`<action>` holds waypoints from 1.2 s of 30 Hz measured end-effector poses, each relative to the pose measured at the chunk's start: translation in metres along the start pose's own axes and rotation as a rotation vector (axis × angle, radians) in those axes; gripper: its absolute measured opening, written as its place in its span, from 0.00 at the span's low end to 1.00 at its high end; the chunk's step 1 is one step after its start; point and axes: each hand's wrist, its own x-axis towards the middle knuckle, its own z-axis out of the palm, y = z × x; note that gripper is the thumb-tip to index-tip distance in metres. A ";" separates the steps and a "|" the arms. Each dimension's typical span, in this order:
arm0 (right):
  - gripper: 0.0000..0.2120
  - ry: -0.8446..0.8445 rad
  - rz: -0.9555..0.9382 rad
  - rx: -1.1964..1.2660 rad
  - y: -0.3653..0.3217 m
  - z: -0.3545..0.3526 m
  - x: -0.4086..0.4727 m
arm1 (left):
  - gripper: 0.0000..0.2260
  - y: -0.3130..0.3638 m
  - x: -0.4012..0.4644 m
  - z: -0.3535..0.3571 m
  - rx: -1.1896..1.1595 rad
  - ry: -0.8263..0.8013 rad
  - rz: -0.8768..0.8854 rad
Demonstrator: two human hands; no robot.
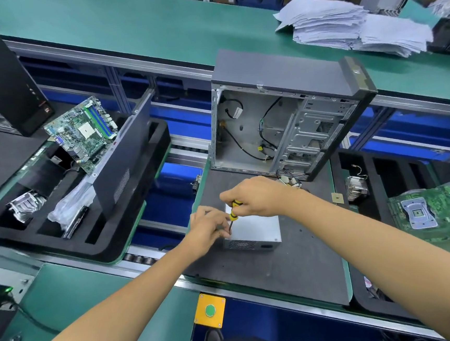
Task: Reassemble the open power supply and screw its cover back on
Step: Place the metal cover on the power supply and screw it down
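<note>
A grey metal power supply (256,230) lies on a dark mat (295,267) in front of me, its cover on top and a vent grille facing me. My right hand (258,196) grips the yellow-and-black handle of a screwdriver (233,213), whose shaft points down at the supply's left top edge. My left hand (210,228) is at that same corner, fingertips pinched around the screwdriver's tip. The screw itself is hidden by the fingers.
An open computer case (290,115) stands upright just behind the mat, cables hanging inside. Black foam trays with parts and motherboards sit to the left (79,134) and right (439,211). A yellow box with a green button (210,310) is on the bench's near edge.
</note>
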 end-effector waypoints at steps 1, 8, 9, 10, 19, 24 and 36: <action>0.07 -0.001 -0.003 -0.001 -0.001 0.001 0.001 | 0.09 0.000 -0.001 -0.001 0.002 0.002 0.014; 0.09 -0.002 -0.027 -0.052 -0.004 0.004 0.003 | 0.03 -0.001 -0.005 0.007 0.020 0.040 0.043; 0.08 -0.006 -0.027 -0.062 -0.005 0.004 0.003 | 0.03 0.000 -0.004 0.008 0.046 0.040 0.042; 0.08 -0.011 -0.023 -0.064 -0.005 0.004 0.003 | 0.03 -0.001 -0.004 0.008 0.071 0.034 0.041; 0.06 -0.013 0.014 -0.037 -0.005 0.006 0.003 | 0.05 -0.007 -0.002 0.003 0.058 -0.050 0.057; 0.07 -0.010 0.043 -0.056 -0.009 0.010 0.006 | 0.03 -0.012 -0.007 0.007 -0.043 0.008 0.069; 0.12 0.073 -0.086 -0.230 -0.021 0.002 0.005 | 0.05 -0.004 -0.008 0.003 -0.146 0.001 0.046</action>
